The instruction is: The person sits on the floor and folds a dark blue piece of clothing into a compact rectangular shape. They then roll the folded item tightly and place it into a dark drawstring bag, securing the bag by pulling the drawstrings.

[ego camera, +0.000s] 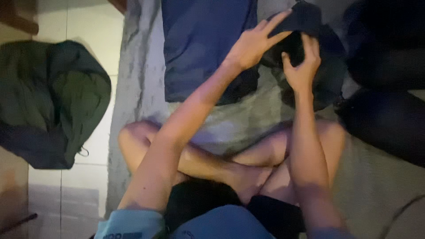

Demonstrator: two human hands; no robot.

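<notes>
Both hands on a dark garment (310,26) at one o'clock.

The bundle lies on the grey rug (137,75). The right hand (302,62) grips its near edge from below; the left hand (254,42), fingers spread, presses its left side, equally near. A blue folded cloth (203,44) lies at eleven, dark piles (385,119) crowd three o'clock, and a green bag (48,102) sits at nine.

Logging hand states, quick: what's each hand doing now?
Left hand: open, fingers spread on the dark garment.
Right hand: closed, gripping the garment.
</notes>
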